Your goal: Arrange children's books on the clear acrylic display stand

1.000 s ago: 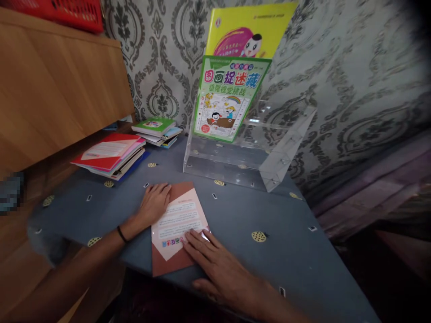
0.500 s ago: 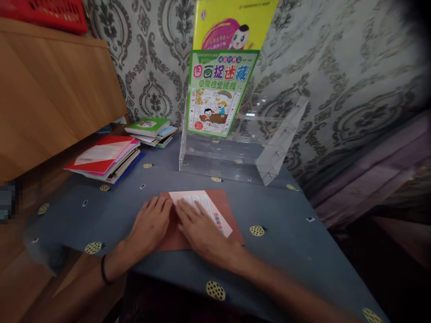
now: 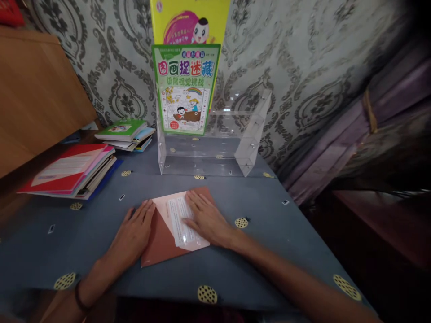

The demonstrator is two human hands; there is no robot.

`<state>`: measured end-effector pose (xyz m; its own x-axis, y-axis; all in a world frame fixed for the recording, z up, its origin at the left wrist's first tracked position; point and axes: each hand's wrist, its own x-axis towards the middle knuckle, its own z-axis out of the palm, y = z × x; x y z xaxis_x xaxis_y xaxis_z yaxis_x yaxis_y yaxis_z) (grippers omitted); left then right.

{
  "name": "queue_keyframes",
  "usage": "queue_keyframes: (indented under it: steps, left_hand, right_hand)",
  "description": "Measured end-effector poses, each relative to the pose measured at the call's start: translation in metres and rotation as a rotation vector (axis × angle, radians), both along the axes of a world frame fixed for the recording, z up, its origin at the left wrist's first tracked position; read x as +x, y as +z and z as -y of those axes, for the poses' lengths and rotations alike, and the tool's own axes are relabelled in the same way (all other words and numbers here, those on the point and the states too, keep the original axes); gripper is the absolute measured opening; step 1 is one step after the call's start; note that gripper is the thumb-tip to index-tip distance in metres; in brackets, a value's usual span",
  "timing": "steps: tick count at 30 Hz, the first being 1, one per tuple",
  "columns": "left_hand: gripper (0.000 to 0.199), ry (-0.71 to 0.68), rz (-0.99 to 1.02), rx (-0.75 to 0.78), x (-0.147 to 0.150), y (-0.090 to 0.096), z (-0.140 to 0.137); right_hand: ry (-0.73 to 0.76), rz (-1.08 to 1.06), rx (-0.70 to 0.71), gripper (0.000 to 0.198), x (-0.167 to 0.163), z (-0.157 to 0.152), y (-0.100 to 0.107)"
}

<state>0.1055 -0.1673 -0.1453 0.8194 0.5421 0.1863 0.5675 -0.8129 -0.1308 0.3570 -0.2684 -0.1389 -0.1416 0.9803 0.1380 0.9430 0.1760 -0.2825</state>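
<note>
One brown booklet (image 3: 175, 229), flat on the surface (image 3: 276, 224) before the clear rack (image 3: 249, 148) | left hand (image 3: 134, 229): fingers together, touching its edge | right hand (image 3: 208, 220): flat across it, thumb spread | risk: uneven pressure could make the glossy cover skid towards the rack.

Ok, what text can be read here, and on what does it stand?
"图画捉迷藏": title on the green-bordered book.
"极限视觉挑战": beneath that title.
Its other lines: too small to read surely.
Yellow book: lettering too blurred.
Brown book: small print, unreadable.
Red book: small print, unreadable.
Tablecloth: small rectangles, too small to tell.
</note>
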Motion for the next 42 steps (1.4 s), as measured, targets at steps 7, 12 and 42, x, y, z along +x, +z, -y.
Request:
queue_keyframes:
  steps: [7, 12, 42]
  left_hand:
    - [0.053, -0.024, -0.01, 0.019, 0.006, 0.009, 0.005]
    - [0.053, -0.164, 0.024, -0.049, 0.027, 0.018, 0.038]
    - [0.028, -0.245, 0.049, -0.298, 0.034, 0.071, 0.036]
  right_hand:
    - [-0.134, 0.088, 0.056, 0.063, 0.022, 0.015, -0.01]
    - [-0.13, 0.112, 0.077, 0.06, 0.02, 0.014, -0.013]
    - [-0.264, -1.119, 0.002, 0.082, 0.048, 0.014, 0.023]
